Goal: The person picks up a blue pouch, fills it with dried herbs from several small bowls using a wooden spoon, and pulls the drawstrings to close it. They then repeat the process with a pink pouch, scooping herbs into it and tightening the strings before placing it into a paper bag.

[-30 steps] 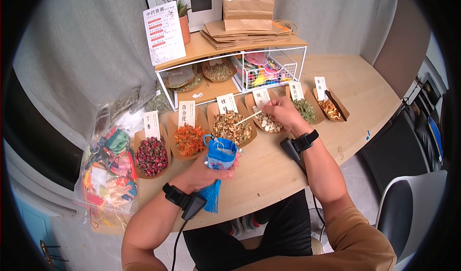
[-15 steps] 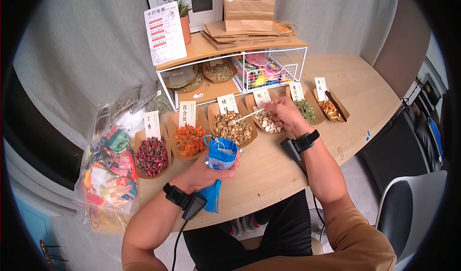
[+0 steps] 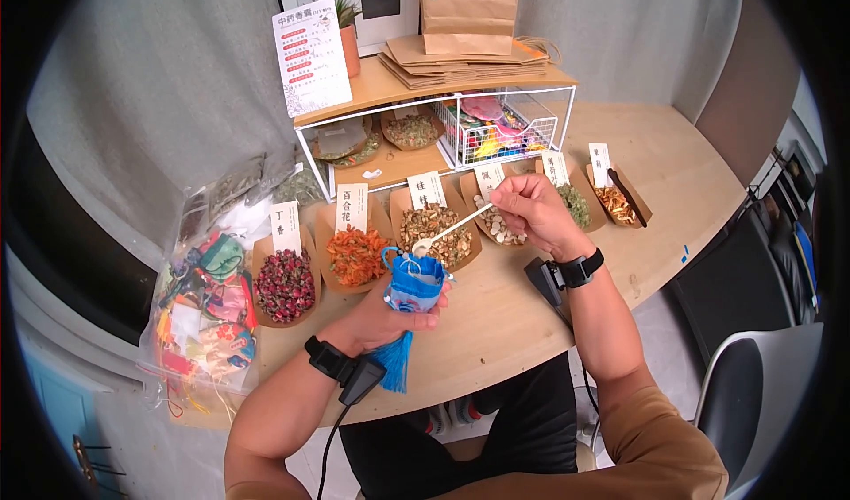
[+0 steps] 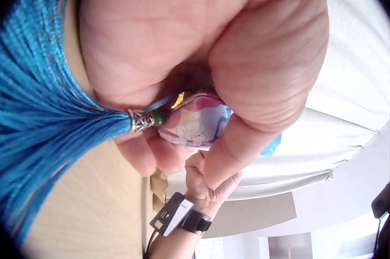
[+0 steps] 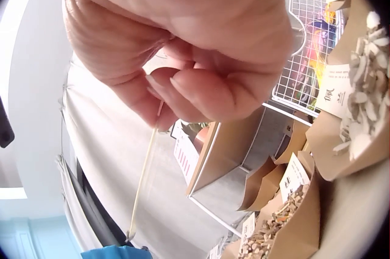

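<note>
My left hand [image 3: 376,321] grips a small blue pouch [image 3: 416,286], its mouth upward; a blue tassel [image 3: 395,363] hangs below. In the left wrist view, fingers and thumb curl round the printed pouch [image 4: 198,122] beside a green bead. My right hand [image 3: 536,212] pinches the end of a thin pale spoon [image 3: 459,225], whose bowl is at the pouch's rim. The right wrist view has the spoon handle [image 5: 144,177] slanting down to the blue pouch top [image 5: 117,252]. Whether the bowl holds anything I cannot tell. Behind the pouch lies a tray of brown chopped herbs [image 3: 449,245].
Paper trays of rosebuds [image 3: 285,286], orange petals [image 3: 356,256], pale slices [image 3: 501,228], green leaves [image 3: 575,206] and yellowish pieces [image 3: 617,204] line the table. A plastic bag of pouches [image 3: 217,301] lies left. Behind stands a shelf [image 3: 372,97] with a wire basket [image 3: 505,141].
The spoon has moved from over the brown herbs left and toward me, to the pouch's rim. The left hand keeps its hold on the pouch. The head view has shifted slightly.
</note>
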`<state>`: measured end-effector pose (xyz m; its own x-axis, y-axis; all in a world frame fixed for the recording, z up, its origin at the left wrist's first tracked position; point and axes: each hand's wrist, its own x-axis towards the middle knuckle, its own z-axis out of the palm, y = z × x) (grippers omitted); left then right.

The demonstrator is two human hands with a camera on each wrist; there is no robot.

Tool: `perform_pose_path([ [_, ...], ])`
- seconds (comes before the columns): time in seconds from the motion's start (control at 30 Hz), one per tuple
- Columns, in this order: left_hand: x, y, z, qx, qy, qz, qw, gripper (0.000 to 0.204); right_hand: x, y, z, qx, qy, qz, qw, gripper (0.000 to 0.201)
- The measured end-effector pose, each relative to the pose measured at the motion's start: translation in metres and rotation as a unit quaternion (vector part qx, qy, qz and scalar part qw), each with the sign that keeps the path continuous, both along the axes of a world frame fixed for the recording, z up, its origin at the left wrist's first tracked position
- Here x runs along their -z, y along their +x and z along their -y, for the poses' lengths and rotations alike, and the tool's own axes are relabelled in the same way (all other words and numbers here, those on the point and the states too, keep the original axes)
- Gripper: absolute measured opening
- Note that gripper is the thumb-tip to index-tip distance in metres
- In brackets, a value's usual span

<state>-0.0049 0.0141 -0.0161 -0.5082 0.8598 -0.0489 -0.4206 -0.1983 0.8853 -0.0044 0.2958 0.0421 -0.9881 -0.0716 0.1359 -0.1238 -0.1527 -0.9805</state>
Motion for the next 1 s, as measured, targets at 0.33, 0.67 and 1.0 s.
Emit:
perform_pose_path([
  [0.33,0.004,-0.001,0.0,0.001,-0.001,-0.01,1.0,0.053,-0.001,-0.004,-0.005,0.132,0.045,-0.06,0.988,0.02],
  [0.67,-0.002,0.004,-0.002,-0.019,-0.012,-0.012,1.0,0.05,0.015,-0.017,-0.012,0.187,0.286,0.026,0.94,0.023],
  [1.0,-0.002,0.002,-0.002,-0.004,0.002,-0.006,1.0,0.051,0.014,-0.018,-0.006,0.157,0.228,0.096,0.956,0.024],
])
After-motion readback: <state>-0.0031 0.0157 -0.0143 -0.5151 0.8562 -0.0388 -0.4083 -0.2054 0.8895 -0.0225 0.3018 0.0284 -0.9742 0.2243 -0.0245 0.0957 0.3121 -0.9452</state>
